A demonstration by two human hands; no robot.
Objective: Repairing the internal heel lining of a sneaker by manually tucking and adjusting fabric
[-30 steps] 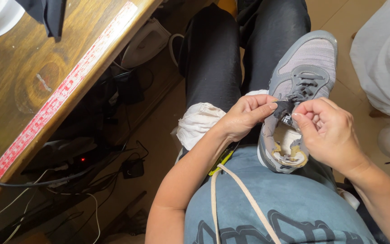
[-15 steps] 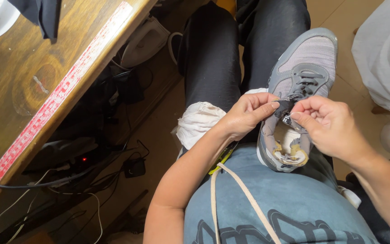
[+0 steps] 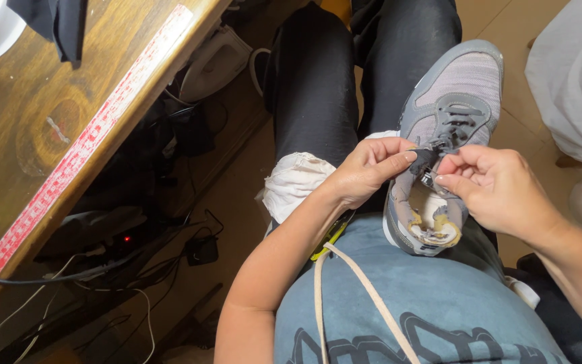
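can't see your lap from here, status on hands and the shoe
Left hand pinching the tongue of the grey sneaker. Right hand pinching at the laces. Sneaker rests on the lap; nothing blocking.

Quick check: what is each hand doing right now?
Left hand: closed, pinching the dark tongue of the grey shoe.
Right hand: closed, pinching at the tongue.
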